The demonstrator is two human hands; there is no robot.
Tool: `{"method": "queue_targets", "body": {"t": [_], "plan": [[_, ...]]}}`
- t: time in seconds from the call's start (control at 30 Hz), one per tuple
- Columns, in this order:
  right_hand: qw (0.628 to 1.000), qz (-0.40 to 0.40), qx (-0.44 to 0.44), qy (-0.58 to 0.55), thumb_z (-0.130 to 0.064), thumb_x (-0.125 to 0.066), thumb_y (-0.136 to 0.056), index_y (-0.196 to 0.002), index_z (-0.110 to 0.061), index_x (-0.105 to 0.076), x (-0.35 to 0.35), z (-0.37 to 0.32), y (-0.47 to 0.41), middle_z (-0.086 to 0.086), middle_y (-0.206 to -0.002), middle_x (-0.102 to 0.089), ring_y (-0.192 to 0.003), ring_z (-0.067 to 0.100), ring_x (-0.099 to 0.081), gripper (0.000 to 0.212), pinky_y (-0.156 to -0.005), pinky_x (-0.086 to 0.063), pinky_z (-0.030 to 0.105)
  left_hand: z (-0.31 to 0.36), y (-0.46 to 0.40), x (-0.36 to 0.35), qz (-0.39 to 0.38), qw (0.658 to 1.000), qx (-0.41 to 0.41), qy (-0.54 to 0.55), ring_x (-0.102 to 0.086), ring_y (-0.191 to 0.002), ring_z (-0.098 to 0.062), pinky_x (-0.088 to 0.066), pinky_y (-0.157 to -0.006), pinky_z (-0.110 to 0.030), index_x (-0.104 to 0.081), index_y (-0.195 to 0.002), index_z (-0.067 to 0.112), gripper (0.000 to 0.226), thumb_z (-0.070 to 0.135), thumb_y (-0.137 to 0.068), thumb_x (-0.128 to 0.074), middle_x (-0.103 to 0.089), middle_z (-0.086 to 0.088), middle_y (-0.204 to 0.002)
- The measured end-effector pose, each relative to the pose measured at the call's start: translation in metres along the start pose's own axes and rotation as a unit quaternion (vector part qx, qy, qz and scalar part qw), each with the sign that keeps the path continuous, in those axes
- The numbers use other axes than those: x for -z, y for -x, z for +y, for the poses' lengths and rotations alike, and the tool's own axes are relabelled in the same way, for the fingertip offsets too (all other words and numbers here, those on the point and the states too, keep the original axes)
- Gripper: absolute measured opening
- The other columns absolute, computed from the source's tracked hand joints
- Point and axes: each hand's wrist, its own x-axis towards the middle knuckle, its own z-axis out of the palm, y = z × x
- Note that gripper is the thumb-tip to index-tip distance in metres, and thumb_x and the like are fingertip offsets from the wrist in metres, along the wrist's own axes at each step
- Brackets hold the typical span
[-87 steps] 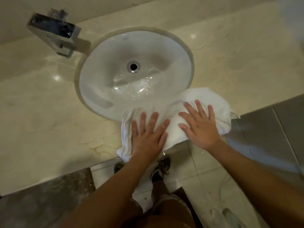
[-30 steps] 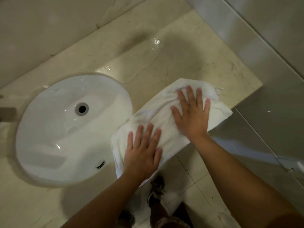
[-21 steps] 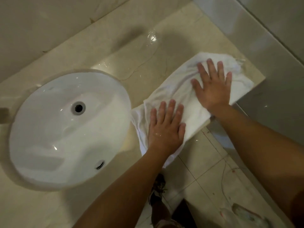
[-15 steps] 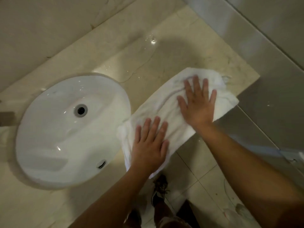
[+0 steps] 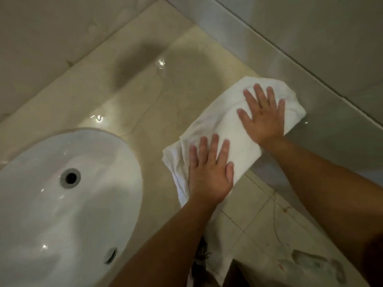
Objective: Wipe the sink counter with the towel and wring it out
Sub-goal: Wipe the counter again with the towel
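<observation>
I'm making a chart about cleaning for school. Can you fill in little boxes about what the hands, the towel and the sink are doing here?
left hand: left hand pressed flat on the towel, fingers straight
right hand: right hand flat on the towel's far end
towel: white towel spread on the counter's front edge, right of the sink
sink: white sink, nothing in it
counter: beige counter with shiny wet spots
wringing: not yet done

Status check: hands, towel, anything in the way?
Left hand, right hand flat, pressing white cloth towel. Towel on beige marble counter, right of white sink basin. Nothing blocking.
</observation>
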Motion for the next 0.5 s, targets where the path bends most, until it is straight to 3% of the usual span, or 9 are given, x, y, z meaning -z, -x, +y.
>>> {"method": "queue_targets", "body": {"t": [0.23, 0.37, 0.5], "plan": [[1.000, 0.000, -0.027, -0.013, -0.063, -0.012, -0.096, -0.158, -0.035, -0.017, -0.008, -0.026, 0.032, -0.005, -0.168, -0.009, -0.154, 0.026, -0.003, 0.068, -0.121, -0.003, 0.056, -0.023, 0.037, 0.004, 0.001, 1.000, -0.004, 0.017, -0.014, -0.151, -0.026, -0.012, -0.120, -0.051, -0.032, -0.153, 0.024, 0.058, 0.042, -0.098, -0.038, -0.025, -0.002, -0.161], [1.000, -0.002, -0.012, -0.018, -0.062, -0.017, -0.097, -0.158, -0.034, -0.022, -0.015, -0.055, 0.074, -0.004, -0.167, -0.012, -0.154, 0.026, -0.004, 0.067, -0.120, 0.000, 0.053, -0.041, 0.085, 0.005, -0.024, 0.999, 0.010, -0.019, -0.013, -0.151, -0.027, -0.007, -0.120, -0.050, -0.033, -0.152, 0.023, 0.061, 0.044, -0.096, -0.040, -0.022, -0.003, -0.162], [1.000, -0.011, -0.003, -0.016, -0.064, -0.019, -0.096, -0.157, -0.036, -0.023, -0.011, -0.049, 0.067, -0.006, -0.167, -0.013, -0.154, 0.025, -0.005, 0.068, -0.119, 0.003, 0.050, -0.037, 0.079, 0.004, -0.032, 0.999, 0.017, -0.026, -0.011, -0.151, -0.028, -0.003, -0.121, -0.052, -0.033, -0.152, 0.023, 0.062, 0.045, -0.095, -0.038, -0.020, -0.004, -0.162]]}}
